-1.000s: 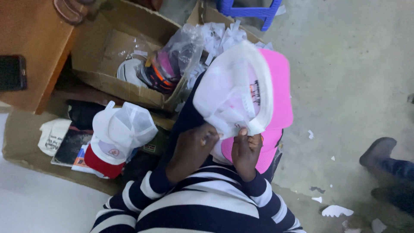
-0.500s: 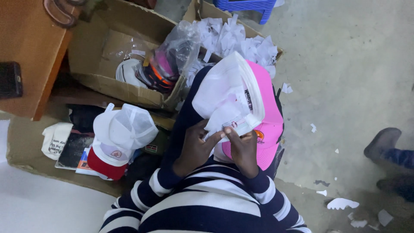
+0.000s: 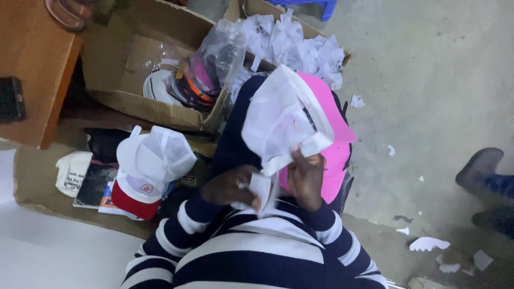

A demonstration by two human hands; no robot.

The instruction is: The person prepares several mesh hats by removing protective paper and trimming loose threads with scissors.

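I see the right hand [image 3: 306, 179] grasping the white mesh back of a pink cap [image 3: 300, 120] above the lap, and the left hand [image 3: 231, 186] pinching a white paper piece [image 3: 261, 187] just beside it; a cardboard box [image 3: 144, 64] lies behind

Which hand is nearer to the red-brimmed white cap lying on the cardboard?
Left. The left hand is beside the red-brimmed cap, pinching a paper scrap. The right hand is farther away, holding the pink cap.
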